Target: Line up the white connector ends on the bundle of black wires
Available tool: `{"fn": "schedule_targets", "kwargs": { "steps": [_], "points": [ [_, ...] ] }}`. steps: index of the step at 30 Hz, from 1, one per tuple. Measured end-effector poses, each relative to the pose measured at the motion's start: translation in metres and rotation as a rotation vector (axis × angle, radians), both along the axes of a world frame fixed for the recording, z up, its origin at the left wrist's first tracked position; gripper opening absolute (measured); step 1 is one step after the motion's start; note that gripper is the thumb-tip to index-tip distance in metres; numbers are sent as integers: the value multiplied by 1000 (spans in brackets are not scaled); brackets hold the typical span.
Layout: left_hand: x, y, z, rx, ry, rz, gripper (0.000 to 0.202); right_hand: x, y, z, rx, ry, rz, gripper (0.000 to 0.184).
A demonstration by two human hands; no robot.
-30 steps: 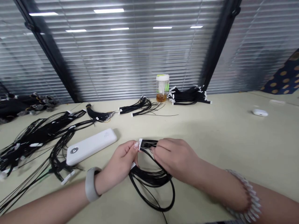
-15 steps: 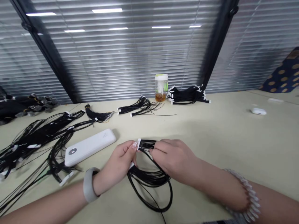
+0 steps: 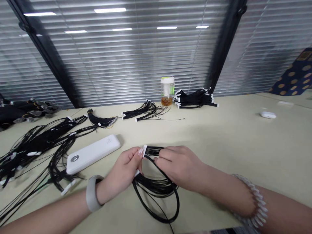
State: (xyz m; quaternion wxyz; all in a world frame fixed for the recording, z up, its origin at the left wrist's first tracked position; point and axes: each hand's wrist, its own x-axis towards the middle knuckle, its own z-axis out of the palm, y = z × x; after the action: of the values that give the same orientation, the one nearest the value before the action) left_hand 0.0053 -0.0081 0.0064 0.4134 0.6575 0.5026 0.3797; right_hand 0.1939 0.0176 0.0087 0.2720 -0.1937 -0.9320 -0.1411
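Note:
A black wire harness (image 3: 156,187) is looped between my hands, above the table in front of me. My left hand (image 3: 130,162) pinches the white connector (image 3: 144,150) at the harness's upper end, thumb on top. A second white connector (image 3: 137,173) shows just below those fingers. With its fingers curled, my right hand (image 3: 179,164) grips the black wires just to the right of the upper connector; its fingertips are partly hidden. The loop hangs below both hands, and a thin loose wire trails toward the bottom edge.
Left of my hands lies a white power bank (image 3: 94,154), with black wire harnesses (image 3: 46,136) beyond it. Farther back are loose wires (image 3: 146,110), a clear jar (image 3: 167,91) and bundled harnesses (image 3: 196,98). A white earbud case (image 3: 268,115) sits at right.
The whole view has shifted very slightly. Both hands keep the same hold on the harness, with hardly any visible movement.

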Motion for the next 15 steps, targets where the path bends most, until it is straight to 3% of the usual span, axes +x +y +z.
{"fn": "schedule_targets", "kwargs": {
  "steps": [15],
  "points": [
    [3, 1, 3, 1, 22, -36, 39, -1, -3, 3, 107, 33, 2, 21]
  ]
}}
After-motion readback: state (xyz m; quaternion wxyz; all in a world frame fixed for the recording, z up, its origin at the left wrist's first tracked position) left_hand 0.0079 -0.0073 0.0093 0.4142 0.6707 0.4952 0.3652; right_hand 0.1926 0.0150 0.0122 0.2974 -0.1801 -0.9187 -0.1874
